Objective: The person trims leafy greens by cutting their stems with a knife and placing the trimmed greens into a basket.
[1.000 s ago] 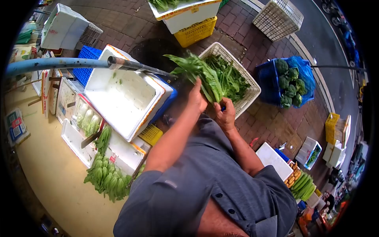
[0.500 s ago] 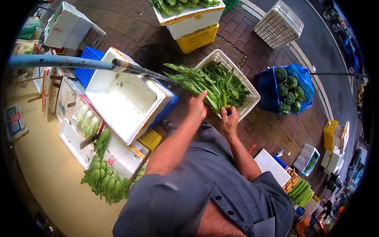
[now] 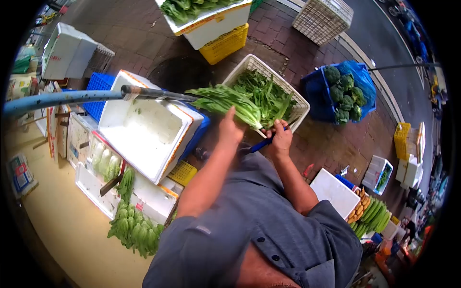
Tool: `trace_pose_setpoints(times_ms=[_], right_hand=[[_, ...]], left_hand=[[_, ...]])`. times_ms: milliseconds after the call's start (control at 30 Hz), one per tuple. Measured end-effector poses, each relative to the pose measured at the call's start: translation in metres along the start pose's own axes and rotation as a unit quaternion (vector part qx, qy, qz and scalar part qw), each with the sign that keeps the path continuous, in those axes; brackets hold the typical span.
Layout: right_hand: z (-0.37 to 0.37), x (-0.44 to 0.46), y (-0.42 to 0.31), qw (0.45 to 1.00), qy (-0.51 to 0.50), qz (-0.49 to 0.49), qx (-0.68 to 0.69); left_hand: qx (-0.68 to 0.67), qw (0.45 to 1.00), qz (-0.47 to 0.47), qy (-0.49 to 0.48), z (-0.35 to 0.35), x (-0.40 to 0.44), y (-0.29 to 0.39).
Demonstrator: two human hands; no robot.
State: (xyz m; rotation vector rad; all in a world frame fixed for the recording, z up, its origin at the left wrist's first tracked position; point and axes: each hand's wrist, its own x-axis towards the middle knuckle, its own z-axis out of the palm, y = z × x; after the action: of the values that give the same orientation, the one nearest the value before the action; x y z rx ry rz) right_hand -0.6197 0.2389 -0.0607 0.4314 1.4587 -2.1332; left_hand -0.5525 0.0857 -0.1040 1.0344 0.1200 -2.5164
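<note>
My left hand [image 3: 231, 128] is closed around the stem end of a bunch of long leafy greens [image 3: 233, 102]. The leaves point away to the left, over the near edge of a white plastic crate [image 3: 301, 103]. More loose greens [image 3: 266, 93] fill that crate. Close to the cut stem ends, my right hand [image 3: 281, 139] is closed on a blue-handled knife [image 3: 261, 144]. Its handle points down toward my body, and the blade is mostly hidden by the fingers.
An open white foam box [image 3: 139, 127] stands at left beneath a blue pole [image 3: 67, 101]. A blue crate [image 3: 317, 101] of broccoli [image 3: 345, 93] is at right. Stacked boxes with a yellow crate [image 3: 223, 45] stand ahead. Lettuce [image 3: 134, 230] lies on the table [image 3: 72, 230].
The knife's blue handle has swung out into view below my right hand. The bunch in my left hand lies a little flatter. The whole scene has shifted slightly with my head.
</note>
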Motion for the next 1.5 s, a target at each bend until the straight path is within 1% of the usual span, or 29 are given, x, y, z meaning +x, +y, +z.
trace_pose_setpoints(times_ms=[67,100,133,200,233,267,333,367,400,467,500,567,600,667,733,767,867,900,933,967,1000,1100,1200,1267,1333,1367,1467,1500], right_hand=[[-0.001,0.005,-0.018,1.000,0.007,0.012,-0.016],[-0.002,0.008,-0.027,0.999,-0.001,0.019,-0.051],[-0.006,0.009,-0.025,0.992,-0.015,0.017,-0.124],[-0.008,0.013,-0.027,0.962,-0.042,0.006,-0.269],[-0.002,0.007,-0.029,0.968,-0.064,-0.013,-0.241],[0.001,0.005,-0.027,0.965,-0.091,-0.024,-0.244],[0.012,0.001,-0.029,0.949,-0.123,-0.027,-0.288],[0.006,0.007,-0.018,0.920,-0.135,-0.107,-0.352],[0.010,0.004,-0.018,0.922,-0.132,-0.109,-0.348],[0.015,-0.005,-0.020,0.924,-0.126,-0.110,-0.343],[0.015,-0.007,-0.020,0.904,-0.133,-0.160,-0.372],[0.016,-0.012,-0.014,0.921,-0.105,-0.153,-0.342],[0.017,-0.014,-0.012,0.929,-0.089,-0.148,-0.327],[0.021,-0.016,-0.013,0.958,-0.065,-0.095,-0.261],[0.023,-0.019,-0.015,0.979,-0.034,-0.040,-0.195],[0.020,-0.014,-0.008,0.985,-0.021,-0.047,-0.166],[0.016,-0.002,-0.002,0.998,0.006,0.026,-0.060],[0.009,0.005,0.004,1.000,-0.011,0.020,-0.016],[0.019,-0.001,-0.013,0.997,0.006,0.063,0.047],[0.018,0.006,-0.016,0.996,0.013,0.071,0.051],[0.013,0.011,-0.019,0.995,0.020,0.079,0.055],[-0.004,0.019,-0.023,0.991,-0.008,0.089,-0.102],[-0.010,-0.005,-0.015,0.972,-0.109,0.003,-0.209],[-0.010,-0.020,-0.010,0.932,-0.210,-0.047,-0.293],[0.003,-0.030,-0.007,0.896,-0.227,-0.126,-0.360],[0.001,-0.028,0.000,0.854,-0.214,-0.210,-0.425],[0.019,-0.036,-0.014,0.853,-0.216,-0.204,-0.430],[0.023,-0.035,-0.018,0.833,-0.220,-0.223,-0.456]], left_hand=[[0.013,0.999,-0.008,-0.030,0.003,0.001,0.004],[0.031,0.999,-0.001,-0.044,0.006,-0.001,0.007],[0.049,0.997,0.006,-0.057,0.008,-0.004,0.010],[0.068,0.994,0.018,-0.078,0.014,-0.006,0.011],[0.076,0.993,0.014,-0.091,0.017,-0.007,0.011],[0.083,0.991,0.011,-0.102,0.018,-0.011,0.010],[0.104,0.986,0.010,-0.132,0.016,-0.013,0.008],[0.114,0.982,0.013,-0.147,0.016,-0.013,0.008],[0.109,0.985,0.002,-0.137,0.017,-0.015,0.008],[0.090,0.984,0.008,-0.153,0.027,-0.022,0.009],[0.104,0.984,0.032,-0.140,0.028,-0.020,0.007],[0.133,0.982,0.075,-0.113,0.030,-0.020,0.004],[0.125,0.985,0.069,-0.102,0.031,-0.021,0.006],[0.108,0.989,0.053,-0.080,0.034,-0.024,0.005],[0.095,0.991,0.059,-0.075,0.029,-0.024,0.002],[0.084,0.992,0.060,-0.068,0.026,-0.022,0.000],[0.041,0.997,0.048,-0.036,0.021,-0.016,0.000],[0.024,0.999,0.037,-0.027,0.016,-0.012,0.000],[0.008,0.999,0.028,-0.023,0.013,-0.008,0.001],[0.011,0.999,0.033,-0.038,0.010,-0.004,0.002],[0.003,0.999,0.027,-0.021,0.011,-0.005,0.003],[-0.005,1.000,0.013,0.014,0.016,-0.007,0.007],[-0.010,1.000,0.014,0.019,0.017,-0.005,0.005],[-0.026,1.000,-0.005,0.010,0.020,-0.003,0.004],[-0.036,0.999,-0.022,0.008,0.022,-0.002,0.004],[-0.038,0.999,-0.030,0.011,0.023,-0.001,0.003],[-0.027,0.997,-0.064,0.030,0.037,-0.013,0.003],[-0.020,0.996,-0.077,0.038,0.041,-0.017,0.003]])
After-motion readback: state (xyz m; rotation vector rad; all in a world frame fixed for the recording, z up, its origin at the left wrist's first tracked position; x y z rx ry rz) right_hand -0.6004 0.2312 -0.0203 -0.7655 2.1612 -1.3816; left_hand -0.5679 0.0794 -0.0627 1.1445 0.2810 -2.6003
